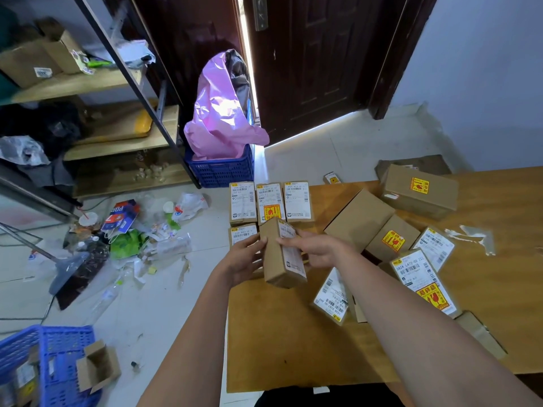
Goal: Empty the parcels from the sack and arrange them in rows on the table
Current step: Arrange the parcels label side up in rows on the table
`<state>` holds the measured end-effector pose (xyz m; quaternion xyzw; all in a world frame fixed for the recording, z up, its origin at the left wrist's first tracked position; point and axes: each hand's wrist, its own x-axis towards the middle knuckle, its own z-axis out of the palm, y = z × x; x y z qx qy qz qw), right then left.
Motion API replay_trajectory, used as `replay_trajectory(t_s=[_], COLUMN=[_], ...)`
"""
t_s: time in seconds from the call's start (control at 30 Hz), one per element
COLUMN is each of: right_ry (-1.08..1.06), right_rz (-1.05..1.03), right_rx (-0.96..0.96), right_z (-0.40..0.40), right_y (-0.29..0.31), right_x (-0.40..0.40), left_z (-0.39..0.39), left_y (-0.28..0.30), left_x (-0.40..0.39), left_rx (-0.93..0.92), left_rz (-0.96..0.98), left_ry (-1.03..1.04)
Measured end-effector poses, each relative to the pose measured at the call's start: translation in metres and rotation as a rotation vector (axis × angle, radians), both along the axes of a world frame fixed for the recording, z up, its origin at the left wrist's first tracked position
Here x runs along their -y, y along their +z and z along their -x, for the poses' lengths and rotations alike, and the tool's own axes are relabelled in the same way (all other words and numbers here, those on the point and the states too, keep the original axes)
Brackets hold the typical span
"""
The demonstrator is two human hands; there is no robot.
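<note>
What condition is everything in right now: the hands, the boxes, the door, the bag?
Left hand: holds the small parcel's left side.
Right hand: holds its right side.
Small parcel: lifted, tilted, label turned right.
Row of three parcels: lying flat, labels up, side by side.
Loose parcels: jumbled, unsorted.
Table: partly covered.
Door: ajar.
Pink bag: open, standing in the blue crate.

Daylight pours through the gap beside the dark door (pixel 308 69), overexposed white, striping the floor tiles (pixel 338 142) with glare. Elsewhere, soft and even. Wide-angle distortion bends the shelving (pixel 117 83); the picture is slightly blurred.
</note>
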<state>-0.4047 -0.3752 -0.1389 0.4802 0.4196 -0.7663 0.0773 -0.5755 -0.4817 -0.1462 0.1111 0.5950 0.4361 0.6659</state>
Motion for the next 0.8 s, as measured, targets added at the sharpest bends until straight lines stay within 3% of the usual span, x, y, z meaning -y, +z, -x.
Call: replay_trajectory(t_s=[0.17, 0.27, 0.37, 0.47, 0.57, 0.8], right_ry=[-0.065, -0.091, -0.133, -0.161, -0.174, -0.091], right_rz=[0.060, 0.064, 0.017, -0.098, -0.200, -0.245], right_rx=[-0.053, -0.032, 0.037, 0.130, 0.208, 0.298], right_z=[-0.003, -0.005, -0.004, 0.002, 0.012, 0.031], right_y=[-0.009, -0.019, -0.024, -0.028, -0.033, -0.052], right_x=[-0.005, -0.009, -0.010, -0.013, -0.017, -0.019], left_z=[0.005, 0.009, 0.014, 0.024, 0.038, 0.060], left_y=[-0.009, -0.013, -0.016, -0.022, -0.033, -0.052], left_x=[-0.004, -0.009, -0.017, -0.025, -0.033, -0.052], left_rx=[-0.033, -0.175, -0.480, -0.957, -1.199, -1.327], left_rz=[-0.004, 0.006, -0.003, 0.008, -0.009, 0.155], left_ry=[0.033, -0.039, -0.058, -0.063, -0.244, -0.690])
